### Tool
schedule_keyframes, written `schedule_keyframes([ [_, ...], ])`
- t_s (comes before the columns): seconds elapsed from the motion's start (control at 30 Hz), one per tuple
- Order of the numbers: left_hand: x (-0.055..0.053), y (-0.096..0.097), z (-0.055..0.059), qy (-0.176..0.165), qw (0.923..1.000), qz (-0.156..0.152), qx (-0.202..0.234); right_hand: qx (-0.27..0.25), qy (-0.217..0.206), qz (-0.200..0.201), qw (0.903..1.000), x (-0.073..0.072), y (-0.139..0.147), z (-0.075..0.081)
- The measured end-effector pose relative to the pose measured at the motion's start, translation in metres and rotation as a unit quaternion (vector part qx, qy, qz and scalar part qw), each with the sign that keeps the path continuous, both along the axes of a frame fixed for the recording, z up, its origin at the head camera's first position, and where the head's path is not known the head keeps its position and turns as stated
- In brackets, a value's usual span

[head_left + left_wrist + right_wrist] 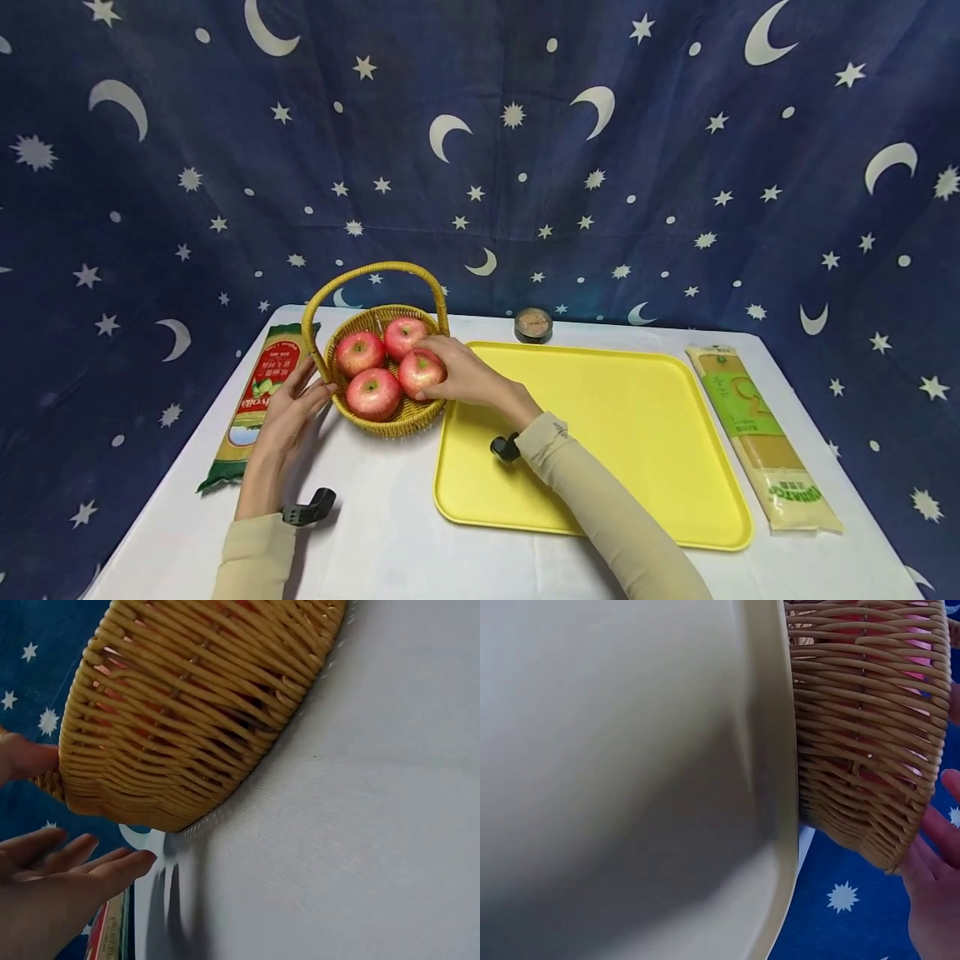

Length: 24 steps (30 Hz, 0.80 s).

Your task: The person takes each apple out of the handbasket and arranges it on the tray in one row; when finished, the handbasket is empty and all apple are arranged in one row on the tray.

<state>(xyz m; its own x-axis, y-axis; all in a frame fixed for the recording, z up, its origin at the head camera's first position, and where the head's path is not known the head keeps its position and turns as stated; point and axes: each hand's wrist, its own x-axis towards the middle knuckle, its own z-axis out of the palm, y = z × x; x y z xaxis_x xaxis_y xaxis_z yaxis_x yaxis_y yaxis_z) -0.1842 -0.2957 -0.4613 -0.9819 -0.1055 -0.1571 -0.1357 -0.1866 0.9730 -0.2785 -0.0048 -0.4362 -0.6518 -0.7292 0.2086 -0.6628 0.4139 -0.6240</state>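
A yellow wicker basket (397,427) with a tall arched handle stands on the table at left of centre and holds several red apples (373,394). My right hand (468,375) reaches in over its right rim and grips the rightmost apple (422,372), thumb on the near side and fingers over the far side. On the basket's left is my left hand (288,412), touching it near the foot of the handle. In the left wrist view its thumb meets the rim, while the other fingers (112,874) extend apart, below the woven wall.
A yellow tray (600,433) lies right of the basket, under my right forearm. Pasta packets flank them: a red and green one (258,387) at left, a green-labelled one (753,425) at right. Behind the tray sits a small round container (533,325). A starry blue cloth (525,150) hangs behind.
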Motion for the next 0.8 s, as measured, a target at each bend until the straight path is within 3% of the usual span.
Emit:
schedule_keyframes([
  [0.33, -0.003, 0.009, -0.005, -0.022, 0.9997, 0.002, -0.005, 0.092, 0.024, -0.006, 0.9955, 0.001, -0.007, 0.004],
  [0.53, -0.005, 0.009, -0.004, -0.015, 0.9998, -0.006, -0.013, 0.138, 0.047, -0.023, 0.989, 0.007, -0.011, 0.011],
  [0.8, -0.008, 0.008, -0.002, -0.012, 0.9993, -0.017, -0.03, 0.15, 0.095, -0.046, 0.983, 0.01, -0.013, 0.009],
])
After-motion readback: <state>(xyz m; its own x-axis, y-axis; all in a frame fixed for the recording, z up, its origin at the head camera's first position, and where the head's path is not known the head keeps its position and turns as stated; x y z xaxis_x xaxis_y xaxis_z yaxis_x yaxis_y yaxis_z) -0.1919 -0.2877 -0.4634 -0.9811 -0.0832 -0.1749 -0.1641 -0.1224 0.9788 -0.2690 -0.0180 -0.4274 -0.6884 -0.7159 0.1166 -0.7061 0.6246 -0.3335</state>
